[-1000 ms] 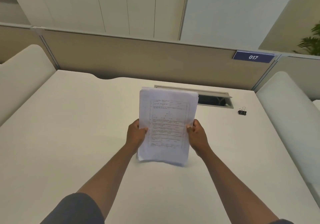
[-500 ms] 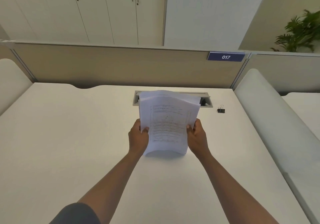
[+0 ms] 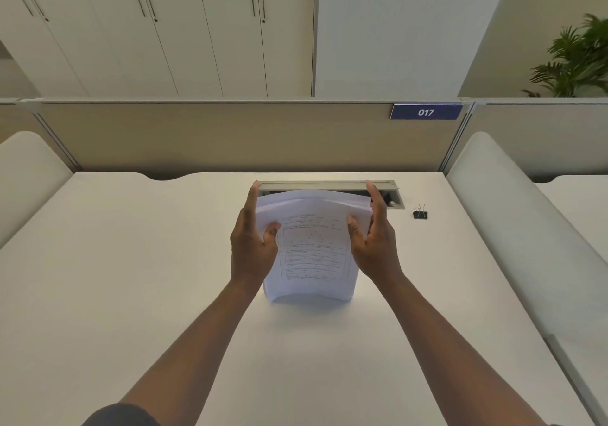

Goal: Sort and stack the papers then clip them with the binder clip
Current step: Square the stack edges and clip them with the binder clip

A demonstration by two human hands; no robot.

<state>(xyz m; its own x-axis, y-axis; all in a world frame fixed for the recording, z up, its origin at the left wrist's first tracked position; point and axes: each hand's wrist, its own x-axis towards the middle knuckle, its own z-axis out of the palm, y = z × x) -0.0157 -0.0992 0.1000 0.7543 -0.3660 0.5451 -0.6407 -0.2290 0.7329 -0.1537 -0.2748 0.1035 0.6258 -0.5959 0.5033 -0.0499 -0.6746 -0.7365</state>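
White desk surface (image 3: 131, 277) carries everything here, and the person stands the stack of printed papers (image 3: 312, 251) on its bottom edge near the middle of the desk, a little toward the far edge. On the stack's left side, the left hand (image 3: 251, 244) lies flat along the edge with fingers straight and the thumb pressing the front sheet. The right hand (image 3: 376, 248) mirrors it on the right edge, fingers extended and thumb on the page. Neither hand is curled around the sheets, so the stack is only braced between two palms. It bows forward, and the top edges look uneven, so squaring seems unfinished. With so loose a hold, sheets could fan out or slump. The black binder clip (image 3: 420, 212) sits untouched farther right, near the far right corner, beside the cable tray opening (image 3: 393, 195).
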